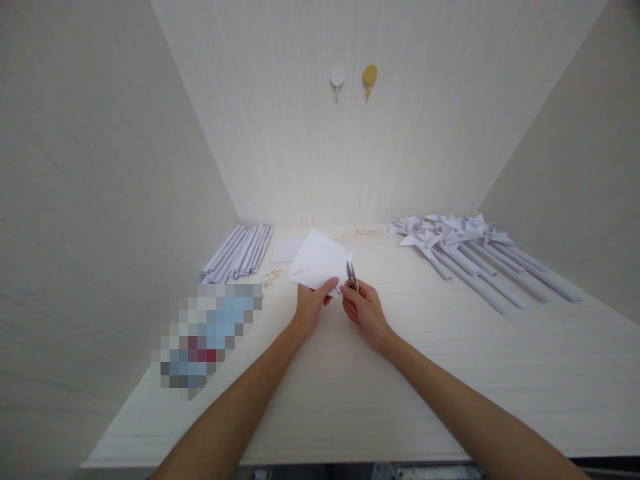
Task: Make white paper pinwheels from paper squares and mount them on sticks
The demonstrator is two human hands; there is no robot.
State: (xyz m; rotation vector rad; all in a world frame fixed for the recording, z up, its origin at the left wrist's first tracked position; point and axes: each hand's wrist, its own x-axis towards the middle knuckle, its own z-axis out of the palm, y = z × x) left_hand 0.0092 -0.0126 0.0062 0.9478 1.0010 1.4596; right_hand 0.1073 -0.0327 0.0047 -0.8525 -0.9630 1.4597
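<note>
Left hand (pixel 311 303) holds blank paper (pixel 320 261); right hand (pixel 364 308) grips scissors (pixel 351 275)

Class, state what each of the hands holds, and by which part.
Left hand pinches the white paper at its near edge; right hand grips small scissors by the handles.

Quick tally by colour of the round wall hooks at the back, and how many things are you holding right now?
White wall hook: 1
Gold wall hook: 1
Folded white paper, in left hand: 1
Small scissors, in right hand: 1
Total: 4
</note>
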